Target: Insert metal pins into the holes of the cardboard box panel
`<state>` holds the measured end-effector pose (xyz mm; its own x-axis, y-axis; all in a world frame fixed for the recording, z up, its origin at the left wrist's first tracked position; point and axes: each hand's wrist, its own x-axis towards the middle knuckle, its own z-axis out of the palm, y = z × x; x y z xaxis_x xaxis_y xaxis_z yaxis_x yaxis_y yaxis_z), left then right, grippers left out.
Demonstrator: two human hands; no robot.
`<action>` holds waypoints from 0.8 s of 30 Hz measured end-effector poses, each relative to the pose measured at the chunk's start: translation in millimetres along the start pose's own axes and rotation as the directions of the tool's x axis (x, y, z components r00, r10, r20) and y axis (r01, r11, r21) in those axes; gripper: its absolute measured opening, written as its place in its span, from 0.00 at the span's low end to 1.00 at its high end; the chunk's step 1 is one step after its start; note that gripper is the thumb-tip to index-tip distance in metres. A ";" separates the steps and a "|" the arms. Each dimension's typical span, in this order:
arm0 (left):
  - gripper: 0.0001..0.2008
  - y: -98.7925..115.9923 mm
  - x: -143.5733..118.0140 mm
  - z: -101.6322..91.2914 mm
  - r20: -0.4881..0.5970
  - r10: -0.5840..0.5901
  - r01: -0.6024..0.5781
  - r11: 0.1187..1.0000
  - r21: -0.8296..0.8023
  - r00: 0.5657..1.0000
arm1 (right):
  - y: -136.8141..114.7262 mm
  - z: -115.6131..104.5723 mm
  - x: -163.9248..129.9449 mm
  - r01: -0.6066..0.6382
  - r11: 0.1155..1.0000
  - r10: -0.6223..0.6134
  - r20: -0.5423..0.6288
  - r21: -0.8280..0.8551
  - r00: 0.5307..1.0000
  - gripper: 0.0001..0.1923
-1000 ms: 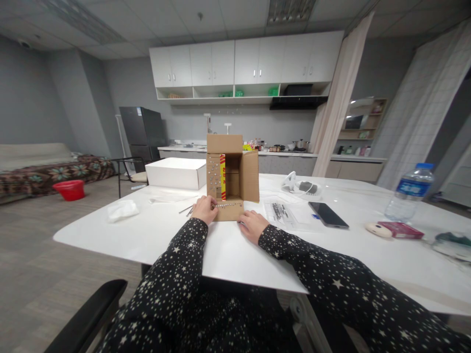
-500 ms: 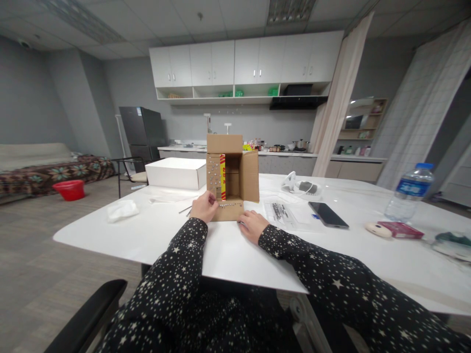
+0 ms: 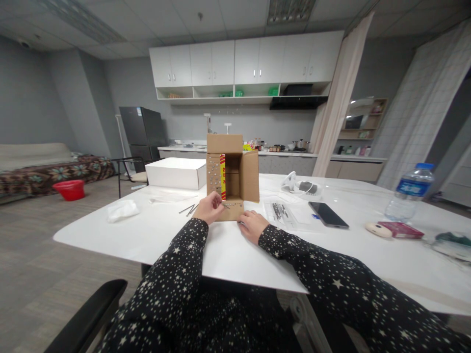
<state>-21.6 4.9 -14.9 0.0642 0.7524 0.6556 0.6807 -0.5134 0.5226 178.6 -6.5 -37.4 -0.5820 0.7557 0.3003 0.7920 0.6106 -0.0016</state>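
I sit at a white table (image 3: 235, 255) with a brown cardboard box (image 3: 231, 176) in front of me. The box lies on its side, so its open mouth faces me, and its flaps stick out up, down and to both sides. The bottom flap lies flat on the table and points toward me. It has a row of small shiny pins stuck in it, and the left flap has many more in rows. My left hand (image 3: 209, 208) is at the left end of the bottom flap. My thumb and first finger pinch a thin metal pin (image 3: 224, 205). The pin is very small, but its long way seems to run left to right, with the far tip pointing right and a bit down at the flap. My right hand (image 3: 253, 225) lies on the table, just touching the near right corner of the same flap. Its fingers are loosely curled and hold nothing that I can see. A few more thin metal sticks (image 3: 188, 210) lie on the table just left of my left hand. A white box (image 3: 175, 173) sits farther back on the left. A black phone (image 3: 328, 214) and a water bottle (image 3: 409, 192) are off to my right.
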 end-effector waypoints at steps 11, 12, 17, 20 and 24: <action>0.03 -3.0 -4.7 13.0 0.255 0.024 -0.038 0.998 0.051 0.967 | -1.5 -3.5 -0.2 0.012 1.000 -0.012 0.012 -0.004 1.000 0.12; 0.03 -3.6 -4.8 13.7 0.274 0.026 -0.044 0.997 0.058 0.961 | -1.4 -3.6 -0.2 0.014 1.000 -0.014 0.010 -0.003 1.000 0.12; 0.03 -4.4 -4.7 15.7 0.326 0.045 -0.077 0.993 0.086 0.944 | -1.6 -3.1 0.3 0.015 1.000 -0.015 0.006 0.006 1.000 0.13; 0.04 -6.7 -4.6 16.6 0.351 0.044 -0.089 0.990 0.113 0.935 | -2.0 -2.8 0.8 0.011 1.000 -0.011 0.009 0.008 1.000 0.13; 0.05 -11.5 -4.5 17.9 0.392 0.033 -0.094 0.986 0.138 0.919 | -2.0 -2.4 1.4 0.008 1.000 -0.008 0.014 0.000 1.000 0.13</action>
<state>-16.6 14.8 -33.6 0.3674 0.8367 0.4061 0.7657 -0.5200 0.3786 176.6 -7.2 -34.7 -0.5910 0.7539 0.2868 0.7872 0.6167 0.0009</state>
